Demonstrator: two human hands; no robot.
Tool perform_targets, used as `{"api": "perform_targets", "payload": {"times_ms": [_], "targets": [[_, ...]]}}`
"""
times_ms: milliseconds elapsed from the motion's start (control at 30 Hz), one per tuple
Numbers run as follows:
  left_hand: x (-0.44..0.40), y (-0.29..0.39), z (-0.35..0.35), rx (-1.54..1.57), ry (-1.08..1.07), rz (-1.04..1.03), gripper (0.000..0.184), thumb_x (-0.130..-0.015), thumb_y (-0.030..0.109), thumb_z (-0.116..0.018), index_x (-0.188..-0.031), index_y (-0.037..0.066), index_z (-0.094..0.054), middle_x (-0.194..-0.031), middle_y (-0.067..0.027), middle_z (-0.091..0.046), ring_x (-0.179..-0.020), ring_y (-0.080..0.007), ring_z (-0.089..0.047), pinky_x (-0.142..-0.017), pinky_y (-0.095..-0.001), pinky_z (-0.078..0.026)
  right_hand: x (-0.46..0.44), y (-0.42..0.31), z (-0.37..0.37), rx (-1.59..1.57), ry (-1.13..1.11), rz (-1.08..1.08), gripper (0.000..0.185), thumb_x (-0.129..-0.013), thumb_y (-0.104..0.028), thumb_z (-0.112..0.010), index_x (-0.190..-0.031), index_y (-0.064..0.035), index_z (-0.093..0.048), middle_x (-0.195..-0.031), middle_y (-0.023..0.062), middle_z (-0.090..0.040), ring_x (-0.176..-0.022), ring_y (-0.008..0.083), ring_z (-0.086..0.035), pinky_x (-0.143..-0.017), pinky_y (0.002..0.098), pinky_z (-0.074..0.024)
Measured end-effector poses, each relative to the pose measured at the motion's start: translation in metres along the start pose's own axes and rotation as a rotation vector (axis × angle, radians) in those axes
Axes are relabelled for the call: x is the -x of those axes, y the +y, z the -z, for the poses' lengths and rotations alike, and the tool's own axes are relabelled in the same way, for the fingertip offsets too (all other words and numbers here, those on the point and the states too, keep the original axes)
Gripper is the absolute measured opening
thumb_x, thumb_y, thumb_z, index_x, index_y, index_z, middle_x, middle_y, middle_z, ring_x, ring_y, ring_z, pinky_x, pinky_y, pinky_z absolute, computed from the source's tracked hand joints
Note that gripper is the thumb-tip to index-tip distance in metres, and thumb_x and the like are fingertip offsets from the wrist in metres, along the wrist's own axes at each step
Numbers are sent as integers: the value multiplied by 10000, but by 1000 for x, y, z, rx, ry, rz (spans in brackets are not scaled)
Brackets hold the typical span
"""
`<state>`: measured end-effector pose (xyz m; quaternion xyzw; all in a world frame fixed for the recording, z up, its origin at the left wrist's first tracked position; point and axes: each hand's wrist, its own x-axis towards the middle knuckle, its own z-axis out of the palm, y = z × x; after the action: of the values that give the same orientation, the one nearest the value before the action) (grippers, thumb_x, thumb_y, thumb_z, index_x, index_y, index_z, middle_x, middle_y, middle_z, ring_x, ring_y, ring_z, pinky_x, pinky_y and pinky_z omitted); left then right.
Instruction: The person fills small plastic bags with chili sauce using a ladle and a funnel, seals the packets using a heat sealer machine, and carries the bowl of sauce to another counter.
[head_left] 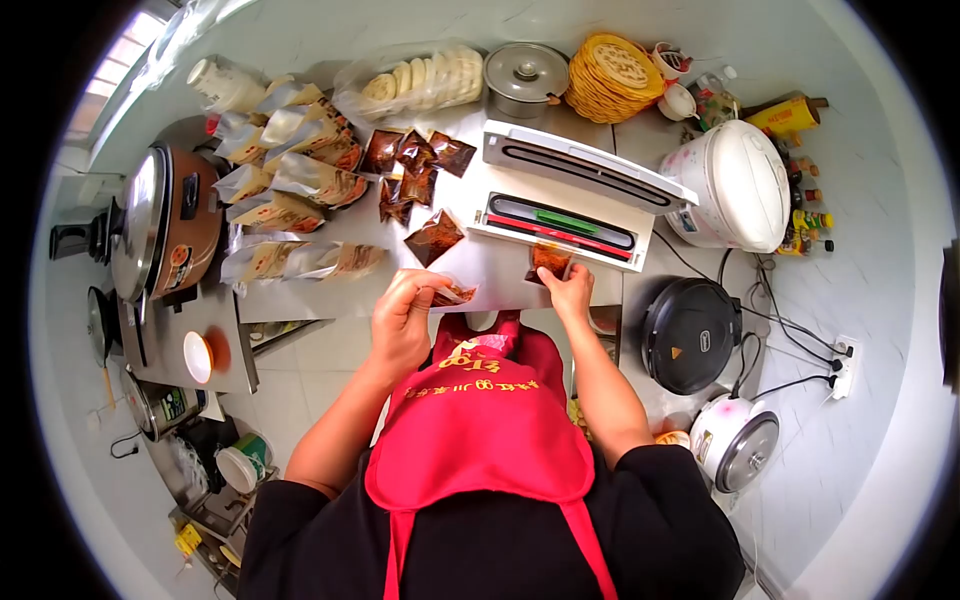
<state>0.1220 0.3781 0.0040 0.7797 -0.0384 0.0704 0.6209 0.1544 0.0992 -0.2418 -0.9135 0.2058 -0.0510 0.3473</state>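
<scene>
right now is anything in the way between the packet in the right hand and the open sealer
Nothing visible stands in the way. The right hand holds the packet at the front edge of the sealer; whether they touch, I cannot tell. Its raised lid stands toward the back, not between them.

Glossy plastic packets (433,238) left of centre; smooth white plastic sealer (575,198) right of centre; satiny metal tabletop (350,300) mid-frame; matt red cloth apron (480,435) lower centre; metal pot (525,78) top centre

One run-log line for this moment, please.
left hand: holding filled pouch | right hand: holding second pouch near front edge of sealer | sealer: lid raised
</scene>
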Motion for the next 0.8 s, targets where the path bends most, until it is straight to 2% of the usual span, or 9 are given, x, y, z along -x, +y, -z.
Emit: {"api": "perform_targets", "payload": {"times_ms": [100,233,267,300,367,633,700,767,800], "targets": [[8,7,11,-38,11,-29,169,-1017,51,-482,-976,-39,-618,-941,-106,-605,-824,-170,-603,-752,-274,-497,-7,-14,-15,99,-267,-120,632,-674,-424,-834,-1021,58,-617,-924,226,-650,-925,385,-628,-838,465,-499],[25,8,28,-30,10,-22,149,-1008,6,-468,-1001,-32,-612,-973,-111,-595,-862,-185,-639,-768,-290,-548,26,-36,-23,-279,-356,-84,374,-780,-194,-752,-1038,29,-601,-966,224,-667,-880,371,-665,-801,453,-524],[30,5,33,-13,18,-10,157,-1011,8,-461,-1000,-34,-612,-982,-111,-590,-863,-184,-640,-770,-291,-552,38,-30,-44,-565,-449,-252,308,-823,-77,-685,-1097,15,-580,-997,194,-677,-884,316,-677,-806,432,-534],[34,4,37,3,24,0,164,-1015,11,-454,-999,-36,-611,-992,-111,-585,-865,-183,-640,-771,-292,-557,48,-74,-18,-564,-603,-311,280,-895,31,-580,-1167,-2,-523,-1074,102,-639,-815,173,-655,-678,289,-562],[40,3,41,24,72,-1,167,-1017,34,-465,-986,-34,-615,-966,-103,-597,-850,-178,-624,-757,-287,-526,59,-65,-61,-592,-488,-14,278,-897,23,-577,-1172,-3,-544,-1049,101,-650,-837,167,-651,-698,289,-552],[40,9,47,67,113,91,202,-1033,50,-437,-1005,-48,-612,-995,-88,-588,-845,-161,-648,-781,-289,-553,27,-221,-35,-299,-491,149,423,-922,-210,-645,-1255,22,-527,-1131,222,-662,-1055,395,-631,-903,415,-494],[32,13,41,81,139,106,205,-1028,90,-476,-974,-34,-630,-960,-83,-633,-838,-145,-601,-755,-252,-479,21,-209,-34,-148,-460,179,466,-943,-295,-627,-1253,43,-544,-1154,220,-659,-1039,330,-652,-904,394,-500],[22,8,34,96,119,113,204,-1028,87,-476,-979,-33,-634,-963,-79,-638,-841,-139,-601,-759,-249,-478,22,-210,12,-461,-601,290,432,-943,-303,-625,-1197,46,-602,-1086,205,-680,-944,281,-676,-817,354,-524],[19,6,28,108,107,129,204,-1027,84,-476,-983,-32,-637,-966,-76,-642,-844,-133,-600,-762,-245,-477,27,-207,36,-798,-751,197,328,-964,-267,-621,-1107,24,-668,-1049,98,-696,-930,135,-645,-796,283,-512]]}}
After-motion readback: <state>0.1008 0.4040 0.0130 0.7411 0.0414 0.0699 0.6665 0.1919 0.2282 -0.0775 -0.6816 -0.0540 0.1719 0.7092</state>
